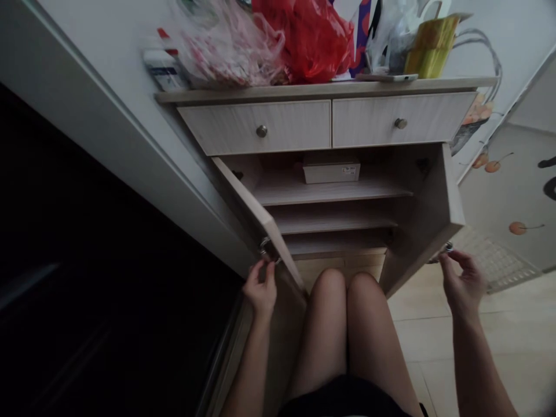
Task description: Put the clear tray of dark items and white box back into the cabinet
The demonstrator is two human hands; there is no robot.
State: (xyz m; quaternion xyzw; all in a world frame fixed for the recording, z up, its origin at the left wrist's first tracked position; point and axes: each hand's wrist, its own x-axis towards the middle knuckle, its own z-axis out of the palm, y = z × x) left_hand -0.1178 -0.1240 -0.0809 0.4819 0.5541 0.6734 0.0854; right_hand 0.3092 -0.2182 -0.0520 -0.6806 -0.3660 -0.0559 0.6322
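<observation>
A pale wooden cabinet stands ahead with both lower doors swung outward. My left hand (261, 288) pinches the metal handle on the outside of the left door (260, 217). At the right door (423, 237), the fingers of my right hand (464, 284) are closed on its metal handle (448, 247). Between the doors, a white box (331, 172) sits on the upper shelf (334, 192). Lower shelves (334, 217) show beneath it.
On the cabinet top (321, 90) are a white bottle (164, 69), a pink bag (230, 49), a red bag (310, 40) and a yellow container (431, 46). Two drawers are closed. My knees are between the doors. A woven basket (499, 263) stands at right.
</observation>
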